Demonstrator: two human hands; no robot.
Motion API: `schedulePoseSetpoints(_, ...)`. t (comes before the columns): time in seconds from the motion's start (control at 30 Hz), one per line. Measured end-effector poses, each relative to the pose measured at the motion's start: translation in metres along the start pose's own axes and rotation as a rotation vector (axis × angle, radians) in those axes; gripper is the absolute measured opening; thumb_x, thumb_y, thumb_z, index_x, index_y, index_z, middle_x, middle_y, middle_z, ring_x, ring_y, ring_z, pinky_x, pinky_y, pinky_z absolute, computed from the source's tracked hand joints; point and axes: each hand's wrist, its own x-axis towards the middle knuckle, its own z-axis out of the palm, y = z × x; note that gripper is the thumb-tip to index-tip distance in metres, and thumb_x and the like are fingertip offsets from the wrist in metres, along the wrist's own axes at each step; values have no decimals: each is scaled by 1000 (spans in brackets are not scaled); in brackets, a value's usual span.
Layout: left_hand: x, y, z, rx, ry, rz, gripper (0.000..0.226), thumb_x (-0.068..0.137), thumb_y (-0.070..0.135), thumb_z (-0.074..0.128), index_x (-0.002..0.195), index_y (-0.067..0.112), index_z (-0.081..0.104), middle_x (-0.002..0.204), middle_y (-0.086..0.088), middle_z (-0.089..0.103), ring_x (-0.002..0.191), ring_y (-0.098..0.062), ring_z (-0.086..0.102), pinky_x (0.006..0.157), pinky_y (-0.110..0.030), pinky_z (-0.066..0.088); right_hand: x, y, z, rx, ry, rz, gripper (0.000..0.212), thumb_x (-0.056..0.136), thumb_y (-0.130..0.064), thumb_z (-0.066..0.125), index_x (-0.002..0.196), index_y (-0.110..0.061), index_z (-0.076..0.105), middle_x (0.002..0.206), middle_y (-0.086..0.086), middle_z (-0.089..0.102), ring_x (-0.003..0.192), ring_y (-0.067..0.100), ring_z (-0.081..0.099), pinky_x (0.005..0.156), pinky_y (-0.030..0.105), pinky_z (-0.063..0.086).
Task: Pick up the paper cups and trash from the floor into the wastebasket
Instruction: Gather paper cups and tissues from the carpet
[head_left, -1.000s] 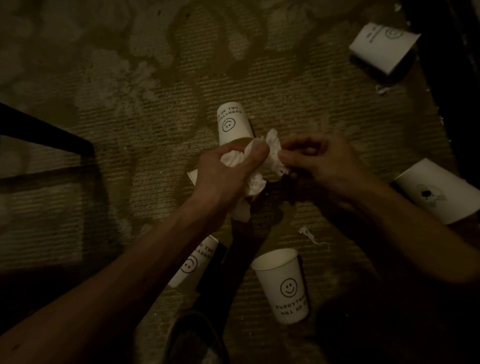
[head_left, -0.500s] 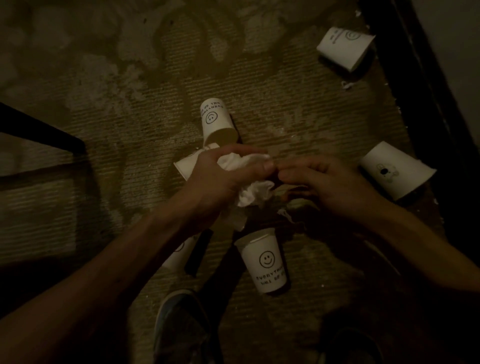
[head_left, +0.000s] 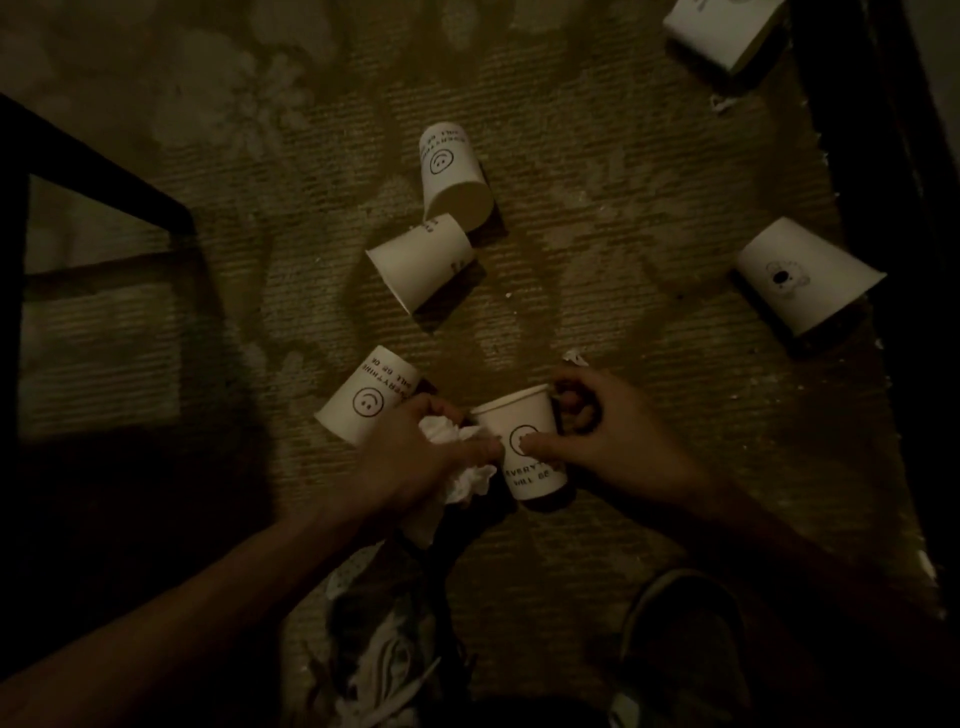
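Observation:
My left hand (head_left: 415, 457) grips a wad of crumpled white tissue (head_left: 457, 475). My right hand (head_left: 608, 441) holds an upright white smiley paper cup (head_left: 524, 447), thumb on its front and fingers curled behind the rim. Three more smiley cups lie on the carpet: one by my left hand (head_left: 363, 397), one on its side above it (head_left: 421, 260), one further up (head_left: 452, 171). Another cup lies at the right (head_left: 808, 278) and one at the top right corner (head_left: 722, 28). No wastebasket is in view.
A dark table frame (head_left: 98, 171) stands at the left. A dark baseboard strip (head_left: 893, 208) runs down the right edge. My shoes (head_left: 680, 639) are at the bottom. Small white scraps (head_left: 722, 104) dot the patterned carpet (head_left: 597, 208).
My right hand let go of the tissue and took hold of the upright smiley cup. My left hand kept the tissue and dropped lower. The view shifted, uncovering the cup behind my hands.

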Motion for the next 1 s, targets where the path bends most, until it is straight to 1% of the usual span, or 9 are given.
schedulePoseSetpoints(0.07,2,-4,3,-1,-58,-40,37,67,25,89,94,14,66,78,1,74,66,-13,72,53,-26,56,2,2,5,86,-10,41,53,58,-56,80,103,-29,71,85,-10,71,80,12,70,73,48,61)
schedulePoseSetpoints(0.2,10,5,5,22,-179,-53,30,72,32,84,93,14,72,84,-5,77,75,-23,75,59,-29,61,8,5,14,244,-27,142,19,85,-29,74,99,-17,73,90,-1,77,82,16,74,78,51,60)
schedulePoseSetpoints(0.33,22,34,1,63,-180,-17,30,77,37,82,94,15,72,83,-7,77,70,-20,74,57,-29,59,14,-8,7,424,9,194,15,91,-29,66,96,-17,72,93,3,77,88,21,74,83,52,59)
schedulePoseSetpoints(0.47,10,114,-9,135,-279,50,41,73,43,81,104,18,70,77,-1,76,64,-13,72,46,-25,53,-4,-63,-32,547,69,144,16,92,-33,65,101,-20,69,91,-2,77,85,16,74,66,35,61)
schedulePoseSetpoints(0.53,-13,171,-14,235,-316,113,46,70,47,83,104,18,70,84,-1,77,72,-15,74,50,-25,54,-31,-104,-59,525,137,93,15,94,-34,62,98,-22,68,86,-4,77,82,12,74,62,29,60)
schedulePoseSetpoints(0.7,-141,324,-33,382,-361,291,77,53,52,90,113,7,69,104,-14,73,91,-30,73,78,-51,61,-141,-242,-127,562,281,-7,15,96,-31,60,98,-19,66,88,-3,74,85,12,73,69,29,59)
schedulePoseSetpoints(0.73,-176,356,-37,410,-364,327,76,53,53,87,110,6,70,101,-13,74,89,-28,73,77,-49,61,-170,-272,-141,580,294,-23,13,96,-30,60,96,-19,66,88,-3,74,85,12,73,67,27,58)
schedulePoseSetpoints(0.83,-292,451,-57,567,-356,457,46,71,46,82,99,11,72,81,0,74,63,-9,68,47,-23,51,-267,-366,-175,640,291,-56,14,95,-29,60,100,-18,67,101,5,73,91,16,72,72,30,59)
schedulePoseSetpoints(1.0,-480,578,-90,770,-366,615,35,74,46,80,98,23,70,75,11,71,68,-3,68,47,-14,50,-428,-502,-210,739,312,-85,25,95,-22,58,112,-5,65,104,13,73,94,22,72,79,36,60)
